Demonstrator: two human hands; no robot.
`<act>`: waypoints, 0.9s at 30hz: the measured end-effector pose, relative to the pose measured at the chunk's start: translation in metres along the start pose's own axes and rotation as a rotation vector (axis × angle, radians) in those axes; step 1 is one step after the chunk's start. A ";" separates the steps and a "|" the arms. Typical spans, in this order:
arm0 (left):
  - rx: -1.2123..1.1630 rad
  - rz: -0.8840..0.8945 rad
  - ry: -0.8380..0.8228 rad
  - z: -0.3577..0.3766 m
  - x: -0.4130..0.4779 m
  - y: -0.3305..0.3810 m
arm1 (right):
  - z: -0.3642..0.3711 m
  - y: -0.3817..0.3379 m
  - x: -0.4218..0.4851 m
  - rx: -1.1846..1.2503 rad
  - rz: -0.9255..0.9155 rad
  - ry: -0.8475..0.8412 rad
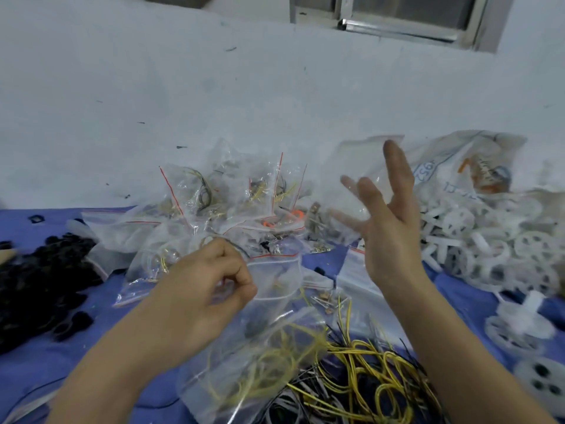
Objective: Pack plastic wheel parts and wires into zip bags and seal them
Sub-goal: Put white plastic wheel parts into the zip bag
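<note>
Wires [367, 384]: loose yellow and black tangle, nearest; strands may snag and drag out together.
Bag [260, 347]: clear, holds yellow wire, lies partly over the tangle; seal state unclear, so contents could spill.
Left hand [208, 292]: fingers curled, pinching the bag's upper edge; thin film may slip.
Right hand [388, 221]: raised, fingers spread, holding nothing.
Wheels [489, 240]: white heap beyond the right hand; a sweep could scatter it.

Filled zip bags [232, 203] lie behind wires [367, 377], wheel parts [489, 240] right.
</note>
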State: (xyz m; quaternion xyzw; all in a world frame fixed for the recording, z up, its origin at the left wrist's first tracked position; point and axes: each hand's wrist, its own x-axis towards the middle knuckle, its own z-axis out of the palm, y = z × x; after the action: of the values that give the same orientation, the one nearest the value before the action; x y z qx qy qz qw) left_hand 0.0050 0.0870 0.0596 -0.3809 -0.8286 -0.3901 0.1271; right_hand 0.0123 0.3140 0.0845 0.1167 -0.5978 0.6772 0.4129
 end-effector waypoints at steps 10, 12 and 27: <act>-0.197 -0.003 -0.118 0.003 0.000 0.013 | 0.035 -0.018 -0.022 -0.013 0.059 -0.326; -0.226 0.009 -0.119 0.000 -0.001 0.014 | 0.036 -0.021 -0.024 0.029 0.098 -0.353; -0.195 0.144 0.052 -0.006 -0.001 0.017 | 0.028 -0.015 -0.021 0.089 0.211 -0.480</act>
State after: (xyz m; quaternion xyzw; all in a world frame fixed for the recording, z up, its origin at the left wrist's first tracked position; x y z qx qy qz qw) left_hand 0.0174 0.0890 0.0719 -0.4397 -0.7536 -0.4684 0.1390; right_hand 0.0268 0.2789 0.0892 0.2290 -0.6571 0.6950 0.1808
